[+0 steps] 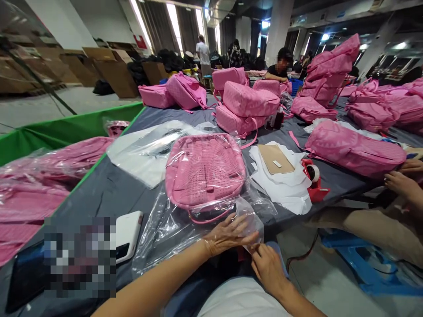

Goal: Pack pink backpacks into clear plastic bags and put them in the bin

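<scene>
A pink backpack lies on the dark table inside a clear plastic bag. The bag's loose open end spreads toward my body. My left hand rests flat on that end, fingers stretched out, just below the backpack's strap loop. At the near edge of the table, my right hand has its fingers curled together on the corner of the plastic. Its fingertips are partly hidden, but the plastic runs into them.
White paper sheets with a brown card, and a red tape dispenser, lie to the right. Left are a white power bank and a green-edged bin of bagged backpacks. A co-worker's hand touches another pink backpack.
</scene>
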{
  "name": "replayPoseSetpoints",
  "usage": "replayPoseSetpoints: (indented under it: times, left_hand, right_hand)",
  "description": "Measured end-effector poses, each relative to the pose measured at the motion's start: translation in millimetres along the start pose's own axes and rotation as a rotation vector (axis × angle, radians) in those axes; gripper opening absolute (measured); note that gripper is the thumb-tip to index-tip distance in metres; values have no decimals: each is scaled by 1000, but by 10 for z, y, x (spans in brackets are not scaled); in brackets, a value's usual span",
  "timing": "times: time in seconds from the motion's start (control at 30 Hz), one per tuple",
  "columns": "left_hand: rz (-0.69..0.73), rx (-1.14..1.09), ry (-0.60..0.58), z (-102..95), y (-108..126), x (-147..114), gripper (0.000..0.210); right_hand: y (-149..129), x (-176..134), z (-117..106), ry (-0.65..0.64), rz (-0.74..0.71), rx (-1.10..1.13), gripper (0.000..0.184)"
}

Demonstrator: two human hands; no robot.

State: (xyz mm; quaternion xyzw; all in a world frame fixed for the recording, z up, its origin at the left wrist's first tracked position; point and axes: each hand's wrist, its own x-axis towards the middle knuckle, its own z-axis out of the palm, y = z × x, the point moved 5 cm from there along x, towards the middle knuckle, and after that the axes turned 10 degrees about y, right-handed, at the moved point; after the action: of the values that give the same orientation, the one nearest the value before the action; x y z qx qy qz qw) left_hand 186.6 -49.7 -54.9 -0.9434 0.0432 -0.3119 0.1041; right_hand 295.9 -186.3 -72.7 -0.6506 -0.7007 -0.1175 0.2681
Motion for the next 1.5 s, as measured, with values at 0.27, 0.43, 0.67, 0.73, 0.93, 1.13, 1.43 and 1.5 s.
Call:
replayPoseSetpoints:
  times: [0.27,0.43,0.67,0.73,0.93,1.13,1.43,1.5]
  left_hand:
    - [296,-274,-132,58,-114,184,35]
    - [235,-298,-164,146,-94,147,41]
    - [142,-330,-192,34,-191,233,53]
    - [124,-343,-173,0,-211,320,53]
    - [128,-306,-98,10,-165,476,33]
    - [198,-225,-116,-16,-101,220,32]
    - [115,-234,41,-517,-239,408,43]
    - [38,-267,55,-539,-290,443,51]
  right_hand:
    - [-118,-160,111,-18,-156,99,22]
    - [-10,-234,-280,163,-173,336,38]
    - [539,-46,-487,214,78,213,69]
    - [589,34,-479,268,103,250,56]
    - [528,28,-394,279,12,205,39]
    - [805,-92,-460,46,-164,93,44]
    - [782,1193,-682,342,-253,28,47]
    - [790,1548,-541,344,-199,239,36]
